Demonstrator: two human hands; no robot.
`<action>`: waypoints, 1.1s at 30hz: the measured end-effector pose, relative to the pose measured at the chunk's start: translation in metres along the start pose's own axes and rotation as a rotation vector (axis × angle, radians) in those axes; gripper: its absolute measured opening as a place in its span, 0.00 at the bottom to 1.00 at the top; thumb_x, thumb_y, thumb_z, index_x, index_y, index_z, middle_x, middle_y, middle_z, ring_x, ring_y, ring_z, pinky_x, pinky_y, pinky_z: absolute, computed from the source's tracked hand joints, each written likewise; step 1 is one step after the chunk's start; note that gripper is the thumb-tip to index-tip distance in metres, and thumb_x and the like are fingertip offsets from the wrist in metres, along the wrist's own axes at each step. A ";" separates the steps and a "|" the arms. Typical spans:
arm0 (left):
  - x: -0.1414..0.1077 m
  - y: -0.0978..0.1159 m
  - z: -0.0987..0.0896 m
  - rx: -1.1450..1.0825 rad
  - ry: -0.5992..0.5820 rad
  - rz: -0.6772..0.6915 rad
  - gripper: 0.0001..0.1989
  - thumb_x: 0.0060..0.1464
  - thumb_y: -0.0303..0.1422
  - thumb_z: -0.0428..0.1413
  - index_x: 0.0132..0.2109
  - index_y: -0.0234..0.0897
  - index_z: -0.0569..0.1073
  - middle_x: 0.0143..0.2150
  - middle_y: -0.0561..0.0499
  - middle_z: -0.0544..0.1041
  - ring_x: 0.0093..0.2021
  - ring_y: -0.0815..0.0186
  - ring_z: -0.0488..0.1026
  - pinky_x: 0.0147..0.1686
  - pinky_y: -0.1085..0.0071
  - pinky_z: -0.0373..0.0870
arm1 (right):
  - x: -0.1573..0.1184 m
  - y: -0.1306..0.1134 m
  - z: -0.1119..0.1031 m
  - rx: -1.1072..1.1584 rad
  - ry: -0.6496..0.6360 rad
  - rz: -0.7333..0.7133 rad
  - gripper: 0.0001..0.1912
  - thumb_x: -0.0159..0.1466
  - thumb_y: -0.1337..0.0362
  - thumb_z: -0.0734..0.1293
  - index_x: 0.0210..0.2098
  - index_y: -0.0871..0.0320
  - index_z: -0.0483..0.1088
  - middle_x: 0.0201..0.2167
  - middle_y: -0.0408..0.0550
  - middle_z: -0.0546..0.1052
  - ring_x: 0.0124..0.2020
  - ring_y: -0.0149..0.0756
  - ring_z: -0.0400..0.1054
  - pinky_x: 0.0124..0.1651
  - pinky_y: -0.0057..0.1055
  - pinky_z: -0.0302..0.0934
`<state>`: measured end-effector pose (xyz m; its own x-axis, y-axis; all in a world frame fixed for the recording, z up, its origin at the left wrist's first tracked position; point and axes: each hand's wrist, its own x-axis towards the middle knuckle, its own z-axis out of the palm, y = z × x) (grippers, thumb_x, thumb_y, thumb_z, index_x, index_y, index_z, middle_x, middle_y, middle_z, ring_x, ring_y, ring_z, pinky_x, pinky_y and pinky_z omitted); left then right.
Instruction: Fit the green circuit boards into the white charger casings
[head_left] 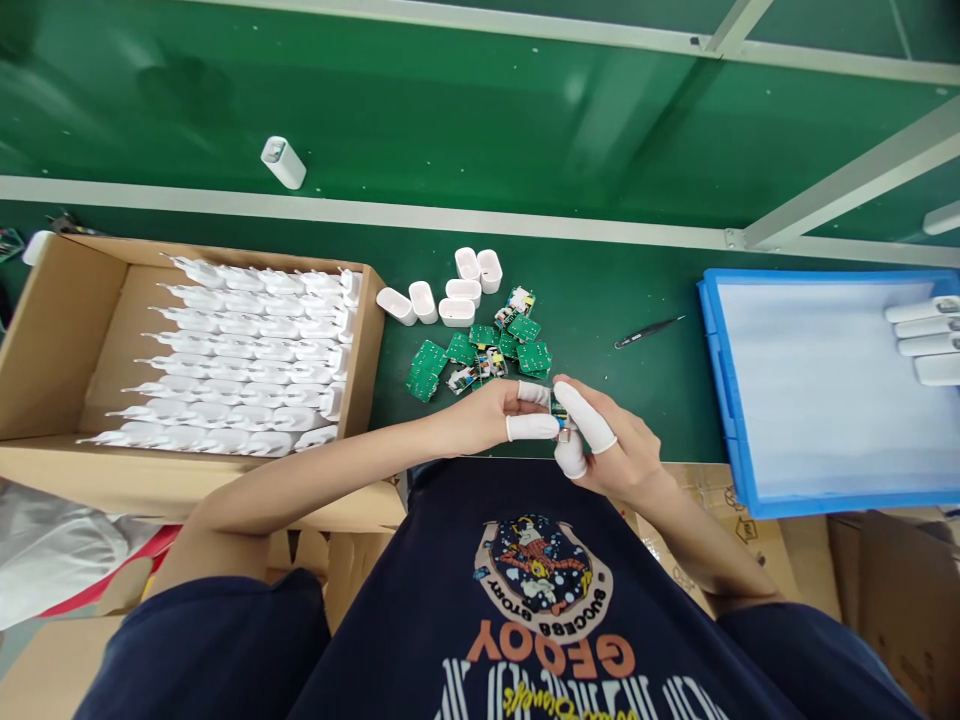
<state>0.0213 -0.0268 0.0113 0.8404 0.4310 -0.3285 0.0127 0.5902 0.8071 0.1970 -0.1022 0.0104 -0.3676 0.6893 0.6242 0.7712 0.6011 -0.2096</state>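
While the left hand (pixel 480 412) and the right hand (pixel 619 445) meet just on the wearer's side of the pile of circuit boards (pixel 481 336), both are clamped on one small circuit board (pixel 557 408), pinching it between fingertips in white finger covers (pixel 532 427). This held board sits near the pile's right-hand corner, apart from it, with a small metal part (pixel 564 435) showing at its lower end. The pile itself lies loosely spread on the green tabletop (pixel 585 290), some boards with their green faces up, others showing their mounted parts.

Just beyond the pile and a little to its left, six hollow white casings (pixel 456 313) stand or lean close together. To the pile's left is a cardboard box (pixel 367 340), holding rows of white units (pixel 247 360). Right of the pile, a pair of dark tweezers (pixel 649 332) lies at a slant. Well to the right of the pile is a blue tray (pixel 720 370) lined with a white sheet (pixel 817 390); four white pieces (pixel 930 340) lie side by side towards its far right. Well beyond the pile, to its left, is a single white casing (pixel 283 163), past a pale rail (pixel 420 218).
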 end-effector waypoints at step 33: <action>0.001 -0.003 0.000 0.018 -0.095 -0.083 0.26 0.42 0.48 0.66 0.42 0.31 0.76 0.39 0.46 0.81 0.41 0.64 0.78 0.49 0.69 0.69 | 0.019 0.009 -0.038 0.443 -0.375 0.254 0.23 0.63 0.69 0.66 0.57 0.56 0.63 0.42 0.48 0.75 0.36 0.31 0.71 0.36 0.24 0.67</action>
<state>0.0218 -0.0285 0.0086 0.8835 0.3144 -0.3474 0.0935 0.6081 0.7883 0.2167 -0.0989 0.0489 -0.4209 0.8789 0.2247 0.5992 0.4553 -0.6585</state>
